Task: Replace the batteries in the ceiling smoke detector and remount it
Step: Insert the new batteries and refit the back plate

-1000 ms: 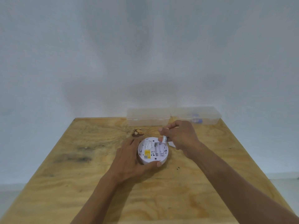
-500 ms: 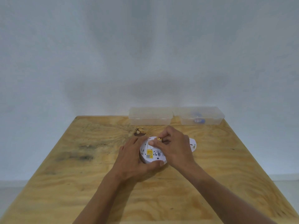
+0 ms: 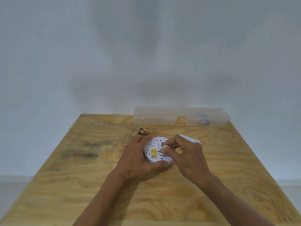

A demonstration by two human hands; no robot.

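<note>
A round white smoke detector (image 3: 154, 150) lies back side up on the wooden table (image 3: 97, 185), showing a yellow label and an open battery bay. My left hand (image 3: 136, 159) wraps around its left and near rim. My right hand (image 3: 182, 154) hovers over the detector's right half, pinching a small battery (image 3: 167, 145) with a yellow-and-red end between thumb and fingers, right at the bay. A white piece, seemingly the detector's cover (image 3: 190, 139), pokes out behind my right hand.
Two clear plastic boxes stand at the table's far edge against the wall: a left box (image 3: 154, 118) and a right box (image 3: 206, 119) with small bluish items inside. A dark knot (image 3: 143, 131) marks the wood just beyond the detector.
My right hand came from the far right side of the detector to sit over it, bringing a battery down to the bay. My left hand kept its hold on the rim.
</note>
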